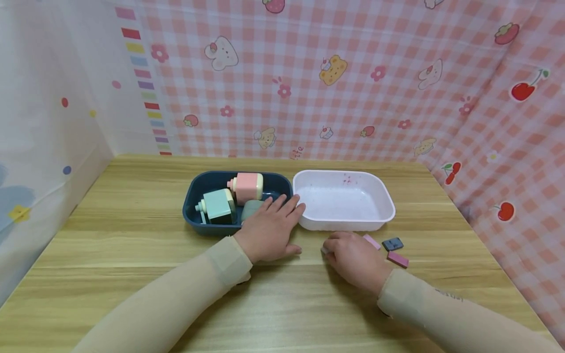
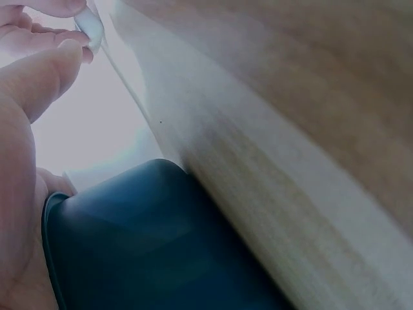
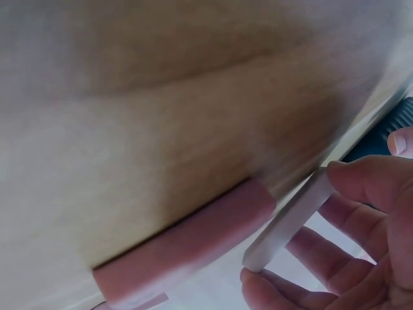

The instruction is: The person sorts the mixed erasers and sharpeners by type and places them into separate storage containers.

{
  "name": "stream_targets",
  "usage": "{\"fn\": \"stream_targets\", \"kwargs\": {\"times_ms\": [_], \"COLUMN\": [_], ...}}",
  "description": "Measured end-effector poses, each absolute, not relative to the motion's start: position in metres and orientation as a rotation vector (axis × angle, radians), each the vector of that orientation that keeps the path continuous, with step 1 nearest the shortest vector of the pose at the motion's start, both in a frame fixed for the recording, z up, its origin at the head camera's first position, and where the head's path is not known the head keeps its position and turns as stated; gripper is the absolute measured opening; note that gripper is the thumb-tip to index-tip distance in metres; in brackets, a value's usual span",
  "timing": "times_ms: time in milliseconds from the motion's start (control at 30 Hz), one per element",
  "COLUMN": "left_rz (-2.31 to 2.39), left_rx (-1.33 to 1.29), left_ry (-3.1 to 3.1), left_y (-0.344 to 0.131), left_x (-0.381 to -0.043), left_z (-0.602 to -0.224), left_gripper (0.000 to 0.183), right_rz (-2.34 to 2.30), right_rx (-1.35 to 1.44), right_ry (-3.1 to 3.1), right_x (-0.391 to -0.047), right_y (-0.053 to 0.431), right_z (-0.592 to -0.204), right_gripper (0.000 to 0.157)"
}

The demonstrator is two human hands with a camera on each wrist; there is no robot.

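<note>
My left hand (image 1: 270, 234) lies spread over the front right corner of the dark blue bin (image 1: 192, 226), with fingertips near the white bin beside it. Thumb and fingers of my right hand (image 1: 356, 258) pinch a small pale grey eraser (image 3: 287, 223) close over the table, in front of the white bin (image 1: 344, 225). Next to that hand lie a light pink eraser (image 1: 372, 241), a dark grey eraser (image 1: 393, 244) and a deeper pink eraser (image 1: 398, 259). The right hand partly covers the light pink one in the head view.
Inside the dark blue bin are a mint crank pencil sharpener (image 1: 216, 205), a pink one (image 1: 247, 188) and a grey-green rounded thing (image 1: 251, 210), partly behind my left hand. A checked pink cloth (image 1: 304, 122) hangs behind the wooden table (image 1: 145, 255).
</note>
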State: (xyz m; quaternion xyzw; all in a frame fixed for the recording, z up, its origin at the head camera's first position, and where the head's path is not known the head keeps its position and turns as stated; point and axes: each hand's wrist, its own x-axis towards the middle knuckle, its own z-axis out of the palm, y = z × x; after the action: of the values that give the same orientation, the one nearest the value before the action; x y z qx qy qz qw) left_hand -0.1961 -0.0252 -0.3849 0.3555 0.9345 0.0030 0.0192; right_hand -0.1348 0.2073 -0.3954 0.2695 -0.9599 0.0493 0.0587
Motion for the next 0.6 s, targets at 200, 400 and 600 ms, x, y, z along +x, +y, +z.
{"fn": "stream_targets", "kwargs": {"times_ms": [200,400,600], "left_rz": [0.017,0.021,0.027], "left_rx": [1.094,1.099,1.098], "left_ry": [2.898,2.899,2.899], "left_y": [-0.025,-0.026,-0.026], "left_x": [-0.196,-0.196,-0.195], "left_z": [-0.384,-0.384,-0.384], "left_gripper": [0.1,0.099,0.099], "right_rz": [0.125,0.099,0.098], "right_rx": [0.823,0.893,0.957], "right_ry": [-2.888,-2.813,-2.788], "right_x": [-0.132,-0.129,-0.123], "right_y": [0.206,0.207,0.207], "right_z": [-0.393,-0.389,-0.385], "right_gripper": [0.004,0.008,0.022]}}
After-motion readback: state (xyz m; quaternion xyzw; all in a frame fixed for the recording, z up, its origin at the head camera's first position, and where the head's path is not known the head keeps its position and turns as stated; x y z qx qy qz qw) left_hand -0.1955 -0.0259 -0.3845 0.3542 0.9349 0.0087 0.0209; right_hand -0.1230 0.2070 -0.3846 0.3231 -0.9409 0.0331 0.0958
